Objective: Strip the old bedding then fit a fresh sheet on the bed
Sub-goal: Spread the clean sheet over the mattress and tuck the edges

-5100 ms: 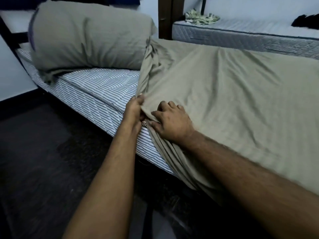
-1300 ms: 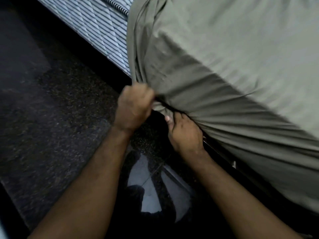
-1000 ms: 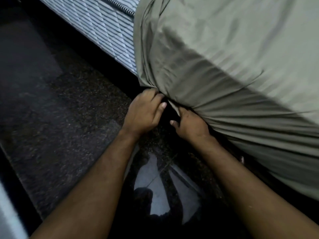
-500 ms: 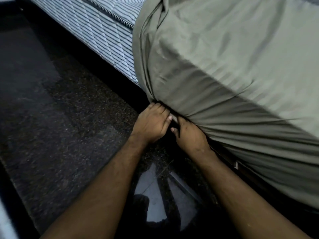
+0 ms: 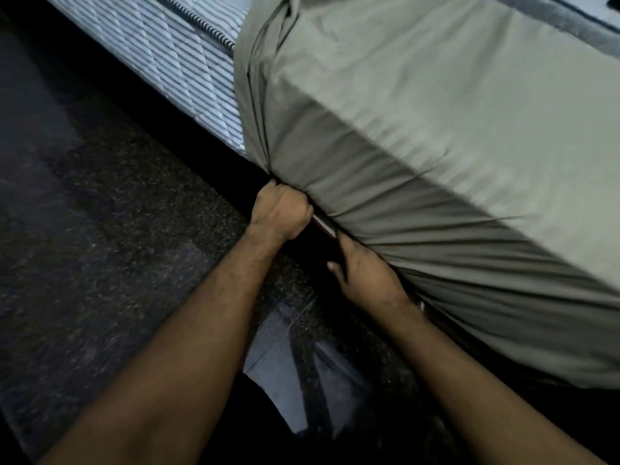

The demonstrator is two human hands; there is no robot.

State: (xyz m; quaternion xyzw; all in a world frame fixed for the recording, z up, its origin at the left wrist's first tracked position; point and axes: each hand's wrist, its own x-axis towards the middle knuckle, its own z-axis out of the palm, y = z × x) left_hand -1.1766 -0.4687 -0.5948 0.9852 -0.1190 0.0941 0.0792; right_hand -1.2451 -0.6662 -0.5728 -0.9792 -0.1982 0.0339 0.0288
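Observation:
An olive-green sheet (image 5: 419, 105) covers the right part of the blue-and-white striped mattress (image 5: 188, 58) and hangs over its near side. The sheet's bunched edge runs down the mattress side to the lower rim. My left hand (image 5: 280, 211) is a fist gripping that gathered edge at the bottom of the mattress. My right hand (image 5: 364, 275) reaches under the mattress beside it, fingers hidden beneath the sheet's folds, thumb sticking out.
The dark speckled floor (image 5: 100, 229) spreads to the left and below, with a shiny reflection near my arms. Part of a second mattress (image 5: 570, 21) shows at the top right. The gap under the bed is black.
My left hand has closed into a fist on the sheet's edge. My right hand has slid further right and under the mattress. The view has shifted slightly.

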